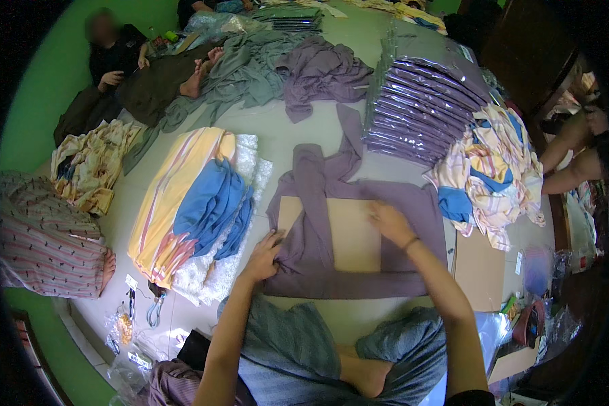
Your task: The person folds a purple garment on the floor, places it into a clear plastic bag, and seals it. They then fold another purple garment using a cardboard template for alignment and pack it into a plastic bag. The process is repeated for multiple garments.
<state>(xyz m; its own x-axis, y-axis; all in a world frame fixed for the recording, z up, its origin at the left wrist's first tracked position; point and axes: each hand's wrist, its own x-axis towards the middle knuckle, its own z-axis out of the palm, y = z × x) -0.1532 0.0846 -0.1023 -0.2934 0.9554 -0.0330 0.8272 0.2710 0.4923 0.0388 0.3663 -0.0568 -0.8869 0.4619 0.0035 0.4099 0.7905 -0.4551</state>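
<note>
A mauve garment [413,223] lies spread on the floor in front of my crossed legs, with a rectangular tan cardboard sheet [358,247] on it. One sleeve runs down over the sheet; another part stretches away toward the far side. My left hand [265,256] rests on the garment's left edge, fingers apart on bunched cloth beside the sheet. Over the sheet's upper right part is my right hand [391,224], its fingertips smeared by motion. Whether they touch the sheet or hold anything is unclear.
Left stands a stack of yellow and blue folded cloth [183,196] on bubble wrap. At the right are bagged mauve garments [419,101], a striped cloth heap [484,169] and flat cardboard [479,264]. Green cloth [243,74] lies farther back. Other people sit around the edges.
</note>
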